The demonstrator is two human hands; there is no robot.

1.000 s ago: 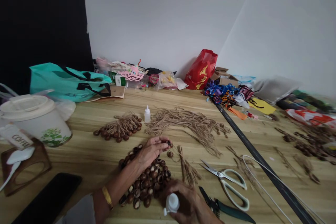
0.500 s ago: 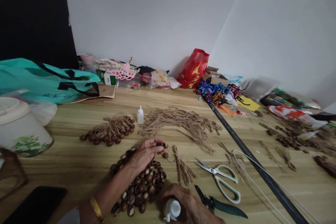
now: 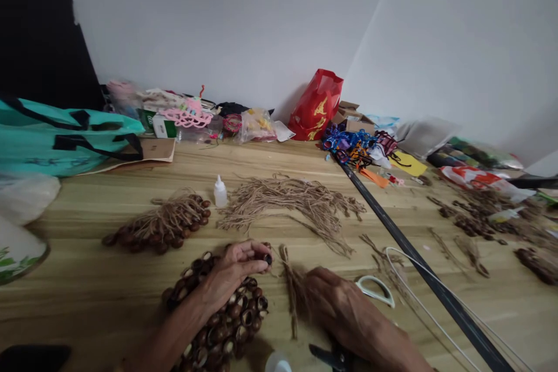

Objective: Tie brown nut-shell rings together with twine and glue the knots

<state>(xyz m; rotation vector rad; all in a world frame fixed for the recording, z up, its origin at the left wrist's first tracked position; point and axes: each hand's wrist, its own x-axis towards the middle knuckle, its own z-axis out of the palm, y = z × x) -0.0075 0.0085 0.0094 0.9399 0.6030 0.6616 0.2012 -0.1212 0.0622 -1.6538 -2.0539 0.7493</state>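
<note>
Your L hand (image 3: 238,264) is pinching a nut shell (image 3: 267,258) btwn thumb & fingers, dark open end showing, mid-bench (image 3: 82,296), just beside the shell pile (image 3: 231,319). Your R hand (image 3: 342,302), fingers curled, is covering the right side of a twine bundle (image 3: 291,293) that's lying lengthwise btwn the near & far edges; it's blurred, so can't tell if it's gripping any strands.

Risks: R hand is sitting over the scissors (image 3: 375,279) & right by a dark blade (image 3: 322,356), both part-hidden, so a quick sweep twd the near edge could be nicking skin or snagging twine. White bottle top (image 3: 278,362) is showing nr the near edge; a wrist bump could be tipping it. Strands are bunching, so a hasty tug might be dragging extras. Uneven pinch might be popping the shell into the pile.
</note>
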